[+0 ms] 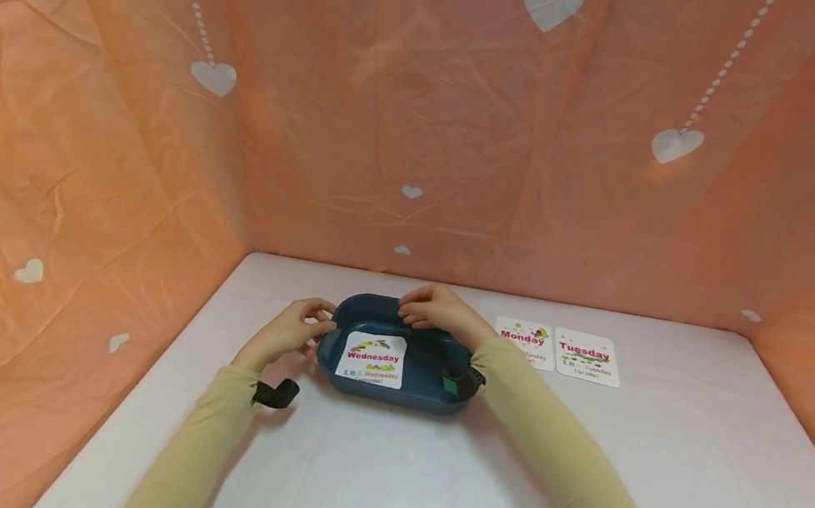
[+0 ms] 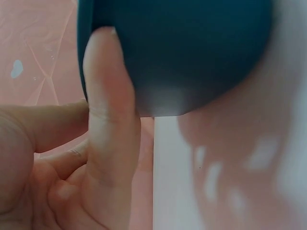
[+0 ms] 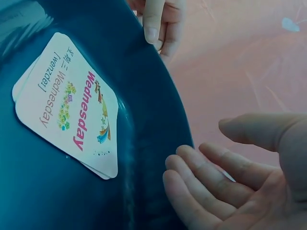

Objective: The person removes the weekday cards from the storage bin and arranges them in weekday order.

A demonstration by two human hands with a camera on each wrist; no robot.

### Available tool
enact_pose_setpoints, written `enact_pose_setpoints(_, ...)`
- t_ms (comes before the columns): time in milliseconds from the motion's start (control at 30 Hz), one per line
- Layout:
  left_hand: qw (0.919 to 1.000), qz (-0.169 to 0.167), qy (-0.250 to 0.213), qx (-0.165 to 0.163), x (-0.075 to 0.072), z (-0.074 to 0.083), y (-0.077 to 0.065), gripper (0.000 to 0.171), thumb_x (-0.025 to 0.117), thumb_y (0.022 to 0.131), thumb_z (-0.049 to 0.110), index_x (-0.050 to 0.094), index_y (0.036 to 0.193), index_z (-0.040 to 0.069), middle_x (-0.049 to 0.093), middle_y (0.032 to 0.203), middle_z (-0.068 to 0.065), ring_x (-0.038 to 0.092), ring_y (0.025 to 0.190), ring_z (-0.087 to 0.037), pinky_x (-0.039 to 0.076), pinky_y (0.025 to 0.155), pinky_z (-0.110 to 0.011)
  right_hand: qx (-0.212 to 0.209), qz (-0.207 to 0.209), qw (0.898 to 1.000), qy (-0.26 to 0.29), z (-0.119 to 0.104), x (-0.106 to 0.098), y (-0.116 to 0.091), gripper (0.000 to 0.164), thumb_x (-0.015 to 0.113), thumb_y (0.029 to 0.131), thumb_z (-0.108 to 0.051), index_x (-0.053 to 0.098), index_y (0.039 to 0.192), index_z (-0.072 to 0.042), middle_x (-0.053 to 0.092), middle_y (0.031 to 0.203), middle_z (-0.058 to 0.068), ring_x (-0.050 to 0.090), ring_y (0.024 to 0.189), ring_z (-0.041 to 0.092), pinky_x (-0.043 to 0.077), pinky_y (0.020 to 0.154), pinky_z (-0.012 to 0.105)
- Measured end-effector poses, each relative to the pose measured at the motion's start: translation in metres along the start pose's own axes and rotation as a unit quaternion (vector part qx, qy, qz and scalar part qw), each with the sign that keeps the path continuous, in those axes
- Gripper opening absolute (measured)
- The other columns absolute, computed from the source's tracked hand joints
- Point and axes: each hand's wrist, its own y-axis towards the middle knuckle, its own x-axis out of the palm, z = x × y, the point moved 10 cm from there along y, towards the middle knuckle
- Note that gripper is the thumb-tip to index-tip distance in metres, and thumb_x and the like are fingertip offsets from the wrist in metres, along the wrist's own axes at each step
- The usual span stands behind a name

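Observation:
A dark blue oblong tray (image 1: 431, 378) stands on the table. Inside it lies a white Wednesday card (image 1: 371, 360); the right wrist view shows the edge of at least one more card beneath it. My left hand (image 1: 285, 332) pinches the tray's left rim, its thumb (image 2: 110, 86) against the tray wall in the left wrist view. At the far rim is my right hand (image 3: 230, 187), thumb apart from the fingers and nothing held; its fingertips are at or near the rim, and contact is hard to tell.
Right of the tray, a Monday card (image 1: 524, 340) and a Tuesday card (image 1: 587, 357) lie side by side, the Monday card partly behind my right arm. The white table (image 1: 366, 484) meets an orange cloth (image 1: 391, 135) with white hearts at its back and sides.

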Motion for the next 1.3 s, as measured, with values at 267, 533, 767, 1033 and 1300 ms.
enact_pose_setpoints(267, 1.0000, -0.002, -0.003, -0.002, 0.000, 0.001, -0.001, 0.035, 0.057, 0.095, 0.006, 0.049, 0.127, -0.005, 0.052, 0.104, -0.027, 0.052, 0.058, -0.016, 0.049, 0.046, -0.029, 0.025, 0.006, 1.000, -0.014, 0.004, 0.003, 0.007, 0.034, 0.056, 0.096, -0.010, 0.056, 0.125, 0.008, 0.064, 0.115, 0.020, 0.062, 0.105, 0.029, 0.051, 0.087, 0.036)
enact_pose_setpoints(533, 0.9999, 0.001, -0.006, -0.012, 0.000, 0.000, -0.001, 0.035, 0.057, 0.095, 0.006, 0.049, 0.128, -0.004, 0.053, 0.105, -0.026, 0.053, 0.059, -0.017, 0.049, 0.047, -0.027, 0.057, -0.007, 0.998, -0.034, 0.015, 0.010, 0.009, 0.034, 0.057, 0.095, -0.013, 0.060, 0.121, 0.008, 0.065, 0.113, 0.021, 0.062, 0.104, 0.029, 0.052, 0.085, 0.033)
enact_pose_setpoints(767, 0.9999, 0.003, 0.004, -0.010, -0.001, 0.000, 0.000, 0.037, 0.057, 0.095, 0.007, 0.048, 0.128, -0.005, 0.053, 0.105, -0.026, 0.055, 0.067, -0.020, 0.050, 0.051, -0.028, 0.074, -0.015, 0.996, -0.054, 0.026, 0.014, 0.009, 0.034, 0.059, 0.094, -0.016, 0.062, 0.120, 0.006, 0.064, 0.112, 0.018, 0.061, 0.101, 0.027, 0.051, 0.086, 0.034)
enact_pose_setpoints(1033, 1.0000, 0.001, 0.000, -0.009, 0.000, 0.001, -0.001, 0.037, 0.057, 0.095, 0.007, 0.047, 0.129, -0.006, 0.052, 0.104, -0.025, 0.054, 0.066, -0.019, 0.050, 0.050, -0.027, 0.098, -0.021, 0.992, -0.080, 0.033, 0.017, 0.010, 0.033, 0.061, 0.094, -0.020, 0.063, 0.118, 0.003, 0.064, 0.105, 0.015, 0.061, 0.091, 0.023, 0.052, 0.084, 0.037)
enact_pose_setpoints(1300, 0.9999, 0.000, -0.005, -0.009, 0.000, 0.000, 0.000, 0.036, 0.057, 0.095, 0.007, 0.048, 0.128, -0.006, 0.052, 0.104, -0.026, 0.052, 0.060, -0.016, 0.048, 0.046, -0.026, 0.110, -0.027, 0.991, -0.065, 0.038, 0.019, 0.011, 0.037, 0.059, 0.094, -0.021, 0.060, 0.123, 0.003, 0.062, 0.107, 0.015, 0.062, 0.093, 0.024, 0.053, 0.081, 0.036)
